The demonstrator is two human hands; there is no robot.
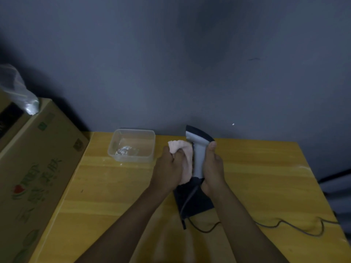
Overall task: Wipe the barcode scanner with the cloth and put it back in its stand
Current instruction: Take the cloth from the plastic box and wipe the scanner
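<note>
The grey and black barcode scanner (199,149) stands upright above the table, its head pointing away from me. My right hand (213,168) grips its handle from the right side. My left hand (170,168) holds a pale pink cloth (185,160) pressed against the scanner's left side. Below the hands, a dark flat stand (197,202) lies on the yellow wooden table (114,196). The scanner's cable (275,225) runs from under the handle across the table to the right.
A clear plastic container (132,148) with a little white residue sits at the back of the table, left of the hands. A large cardboard box (36,168) stands against the table's left edge. A grey wall is directly behind the table.
</note>
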